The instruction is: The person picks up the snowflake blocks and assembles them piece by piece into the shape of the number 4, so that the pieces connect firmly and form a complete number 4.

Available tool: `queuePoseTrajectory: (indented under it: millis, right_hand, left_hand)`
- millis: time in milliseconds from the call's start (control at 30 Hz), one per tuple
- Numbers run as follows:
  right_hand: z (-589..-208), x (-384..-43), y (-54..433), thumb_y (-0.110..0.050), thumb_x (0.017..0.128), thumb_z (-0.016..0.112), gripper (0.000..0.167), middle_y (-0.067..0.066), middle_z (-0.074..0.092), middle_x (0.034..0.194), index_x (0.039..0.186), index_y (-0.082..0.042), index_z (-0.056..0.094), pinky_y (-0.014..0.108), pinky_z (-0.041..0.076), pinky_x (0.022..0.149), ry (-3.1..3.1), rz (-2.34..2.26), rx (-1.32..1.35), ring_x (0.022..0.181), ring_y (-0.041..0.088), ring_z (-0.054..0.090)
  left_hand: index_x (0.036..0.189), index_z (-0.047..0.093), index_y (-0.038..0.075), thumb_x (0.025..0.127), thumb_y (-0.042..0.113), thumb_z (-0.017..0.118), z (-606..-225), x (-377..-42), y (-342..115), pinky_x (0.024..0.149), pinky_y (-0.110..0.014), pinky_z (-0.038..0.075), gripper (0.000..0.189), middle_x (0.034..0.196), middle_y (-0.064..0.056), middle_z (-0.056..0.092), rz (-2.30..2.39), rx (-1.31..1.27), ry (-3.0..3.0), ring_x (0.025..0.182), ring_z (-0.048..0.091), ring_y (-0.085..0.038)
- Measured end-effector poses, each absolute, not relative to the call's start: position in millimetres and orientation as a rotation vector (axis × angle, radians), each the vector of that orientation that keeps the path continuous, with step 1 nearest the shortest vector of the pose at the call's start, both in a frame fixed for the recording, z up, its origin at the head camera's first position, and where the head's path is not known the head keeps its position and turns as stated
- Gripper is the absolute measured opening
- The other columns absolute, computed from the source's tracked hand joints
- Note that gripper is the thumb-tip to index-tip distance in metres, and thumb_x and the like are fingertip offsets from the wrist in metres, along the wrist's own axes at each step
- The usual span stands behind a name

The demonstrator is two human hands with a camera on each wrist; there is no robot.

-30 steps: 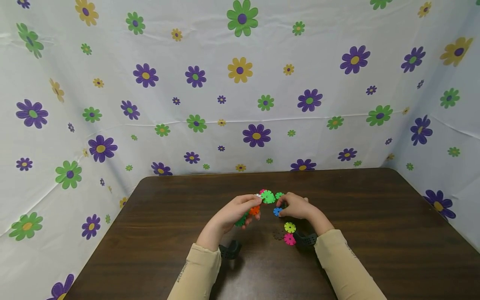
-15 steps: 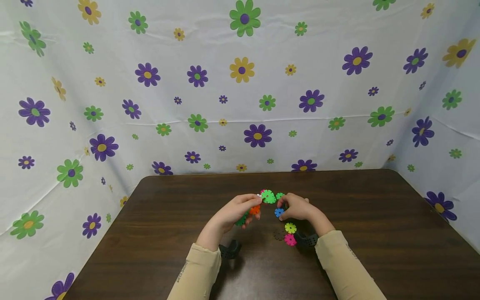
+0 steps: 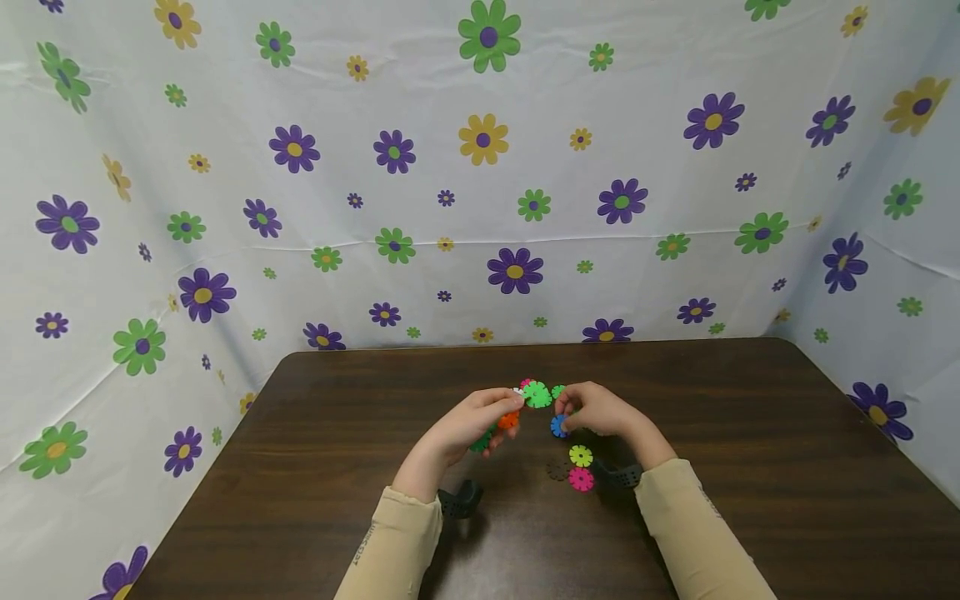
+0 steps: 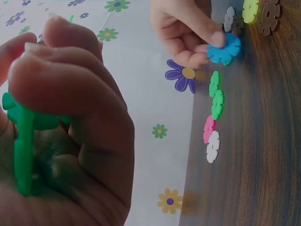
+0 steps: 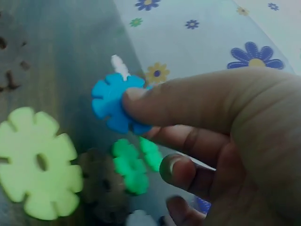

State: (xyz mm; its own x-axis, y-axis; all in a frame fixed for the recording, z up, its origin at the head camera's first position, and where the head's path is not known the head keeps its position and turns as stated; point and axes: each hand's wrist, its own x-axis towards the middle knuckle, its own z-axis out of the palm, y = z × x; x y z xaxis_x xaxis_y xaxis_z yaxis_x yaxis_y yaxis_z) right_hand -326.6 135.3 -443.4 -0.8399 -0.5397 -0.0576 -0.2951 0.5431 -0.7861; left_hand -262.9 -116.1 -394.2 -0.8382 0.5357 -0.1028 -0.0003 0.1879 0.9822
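Observation:
My left hand [image 3: 468, 425] curls around joined notched plastic discs, a dark green disc [image 3: 482, 439] and an orange disc [image 3: 509, 420]. In the left wrist view, green discs [image 4: 23, 155] stand crosswise inside the curled fingers; the orange one cannot be made out there. My right hand [image 3: 598, 411] pinches a blue notched disc [image 5: 110, 101], thumb on its face, fingers behind it. Beyond the hands lie a bright green disc [image 3: 537, 395], a smaller-looking green disc [image 3: 558, 391], a white disc [image 4: 213, 147] and a pink disc [image 4: 209, 129].
Nearer on the brown table [image 3: 300, 500] lie a yellow disc [image 3: 581, 456], a deep pink disc [image 3: 581, 479] and a brown disc [image 3: 558, 472] close together. A grey disc [image 4: 229, 19] shows in the left wrist view. A flowered white curtain [image 3: 420, 200] hangs behind the table.
The right hand has risen slightly and shifted with the blue disc, and its thumb now covers part of the disc's face. My left hand has stayed nearly still.

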Motion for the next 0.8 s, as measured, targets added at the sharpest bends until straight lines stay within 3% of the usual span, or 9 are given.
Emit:
queuePoseTrajectory:
  millis: [300, 533, 800]
  right_hand:
    - [-416, -319, 142, -0.009, 0.088, 0.069, 0.017, 0.010, 0.065, 0.090, 0.102, 0.001, 0.069, 0.042, 0.055, 0.073, 2.467, -1.540, -0.735, 0.080, 0.027, 0.059]
    - [-404, -313, 139, -0.015, 0.091, 0.068, 0.020, 0.011, 0.067, 0.098, 0.106, -0.001, 0.068, 0.054, 0.050, 0.084, 2.385, -1.768, -0.657, 0.086, 0.029, 0.061]
    - [-398, -309, 136, -0.012, 0.092, 0.067, 0.020, 0.010, 0.068, 0.097, 0.107, 0.002, 0.067, 0.046, 0.052, 0.084, 2.330, -1.871, -0.694, 0.090, 0.032, 0.062]
  left_hand:
    - [0.114, 0.059, 0.004, 0.101, 0.041, 0.049, -394, -262, -117, 0.044, -0.027, 0.034, 0.040, 0.071, -0.004, 0.048, 1.696, 0.467, 2.036, 0.051, 0.037, -0.015]
    - [0.114, 0.057, 0.005, 0.101, 0.042, 0.048, -395, -261, -116, 0.045, -0.027, 0.033, 0.041, 0.071, -0.003, 0.044, 1.703, 0.441, 2.024, 0.051, 0.036, -0.014]
    - [0.114, 0.056, 0.004, 0.101, 0.042, 0.048, -394, -261, -114, 0.045, -0.027, 0.033, 0.041, 0.070, -0.003, 0.047, 1.716, 0.429, 2.020, 0.050, 0.037, -0.014]
